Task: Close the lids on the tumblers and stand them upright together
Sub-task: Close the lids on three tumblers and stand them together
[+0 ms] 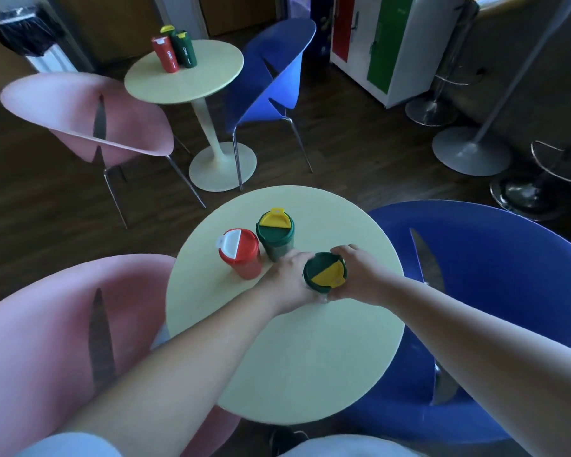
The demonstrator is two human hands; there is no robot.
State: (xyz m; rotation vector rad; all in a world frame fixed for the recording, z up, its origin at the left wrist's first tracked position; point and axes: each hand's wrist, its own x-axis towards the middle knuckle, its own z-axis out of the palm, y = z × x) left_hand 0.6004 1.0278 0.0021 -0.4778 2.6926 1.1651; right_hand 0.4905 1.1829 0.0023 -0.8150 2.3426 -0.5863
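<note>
Your left hand (289, 282) and right hand (356, 275) both curl around the green plastic tumbler with the yellow flip lid (324, 272), seemingly closed, on the round pale-yellow surface (277, 357) near the red white-lidded tumbler (241, 253)

White lettering runs lengthwise down the side of the far red tumbler (166, 56) and of the far green tumbler (186, 51) on the far table (211, 77). Alike on both, it seems to read "OOK" with a short dash after (too small to be sure).
</note>
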